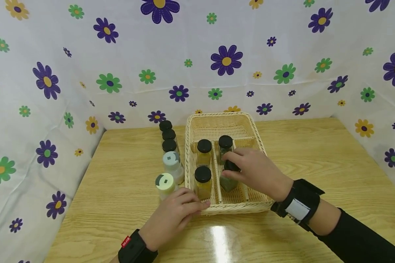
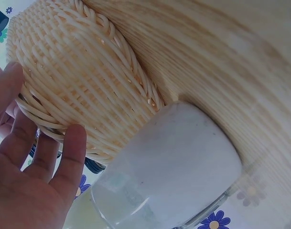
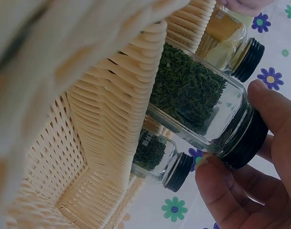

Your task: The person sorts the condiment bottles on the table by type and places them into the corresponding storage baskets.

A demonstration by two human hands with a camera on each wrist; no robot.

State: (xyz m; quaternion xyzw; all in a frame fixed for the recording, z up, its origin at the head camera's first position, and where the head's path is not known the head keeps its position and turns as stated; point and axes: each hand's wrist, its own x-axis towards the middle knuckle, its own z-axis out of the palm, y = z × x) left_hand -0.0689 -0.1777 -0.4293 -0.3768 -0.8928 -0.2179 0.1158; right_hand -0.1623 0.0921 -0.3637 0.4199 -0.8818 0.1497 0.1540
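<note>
My right hand (image 1: 260,171) pinches the black lid of a glass jar of dried green herbs (image 3: 188,90), which stands slightly tilted in the middle compartment of the wicker basket (image 1: 237,209). Behind it in that compartment is a second herb jar (image 3: 150,150). Two jars with yellowish contents, a front one (image 1: 203,184) and a back one (image 1: 204,155), fill the left compartment. At the basket's front left corner rests my left hand (image 1: 174,210), its fingers loosely extended against the rim. Close beside that hand stands a jar of white contents (image 2: 169,167).
Left of the basket runs a row of jars: two with pale lids, including a yellowish-lidded one (image 1: 165,182), and three with black lids, such as this jar (image 1: 169,145). The wooden table (image 1: 118,175) ends at a flowered cloth (image 1: 128,47) behind and at both sides.
</note>
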